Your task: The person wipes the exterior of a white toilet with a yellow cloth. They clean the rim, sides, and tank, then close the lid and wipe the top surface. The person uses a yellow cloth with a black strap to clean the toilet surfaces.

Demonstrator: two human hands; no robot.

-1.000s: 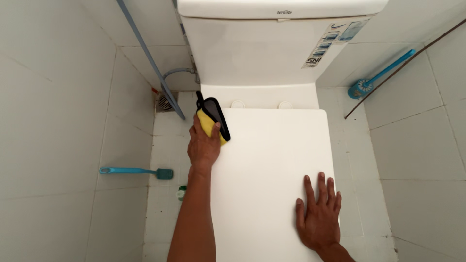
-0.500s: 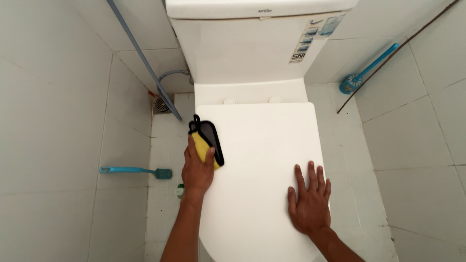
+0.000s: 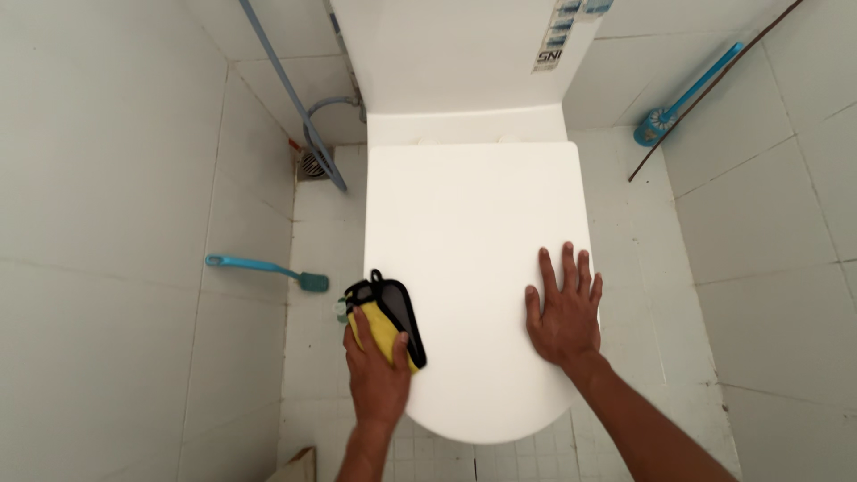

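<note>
Gripping sponge [image 3: 386, 323] at lid [image 3: 464, 232] edge.

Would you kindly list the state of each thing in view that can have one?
White toilet lid: closed, flat.
Yellow and black cleaning cloth: folded, pressed on the lid's left edge.
Left hand: gripping the cloth.
Right hand: open, flat on the lid.
Blue toilet brush: leaning in the corner.

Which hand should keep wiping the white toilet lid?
Probably the left hand: it grips the yellow and black cleaning pad at the closed white toilet lid's left edge. The right hand lies flat and empty on it.
</note>
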